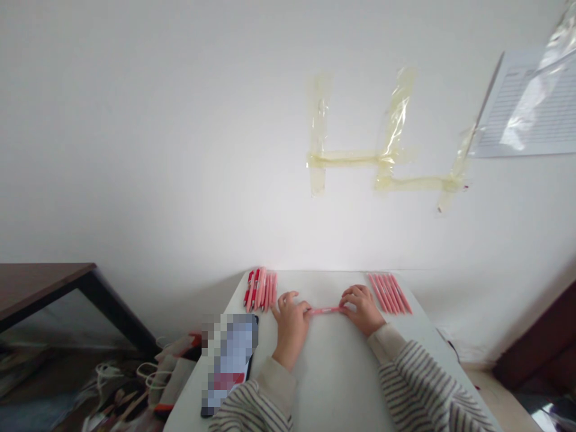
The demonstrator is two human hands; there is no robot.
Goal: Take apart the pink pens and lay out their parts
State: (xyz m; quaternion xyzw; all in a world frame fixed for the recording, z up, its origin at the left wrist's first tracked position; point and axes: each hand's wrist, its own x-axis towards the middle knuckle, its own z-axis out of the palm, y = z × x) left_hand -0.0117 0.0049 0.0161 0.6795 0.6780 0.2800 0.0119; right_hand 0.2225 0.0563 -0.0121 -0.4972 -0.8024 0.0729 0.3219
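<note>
A pink pen (326,311) lies crosswise between my two hands, over the middle of the white table. My left hand (291,318) pinches its left end, with the other fingers raised and curled. At the opposite end, my right hand (360,306) grips the pen between thumb and fingertips. Left of my left hand is a group of pink and red pens (261,289), side by side. Beyond my right hand, several pink pens (389,293) lie in a slanted row. The fingertips cover both ends of the held pen.
A phone (234,360), partly blurred out, lies at the table's left edge beside my left sleeve. The white table (333,384) meets a wall at its back. A dark brown desk (45,285) and a heap of bags (173,378) are at the left.
</note>
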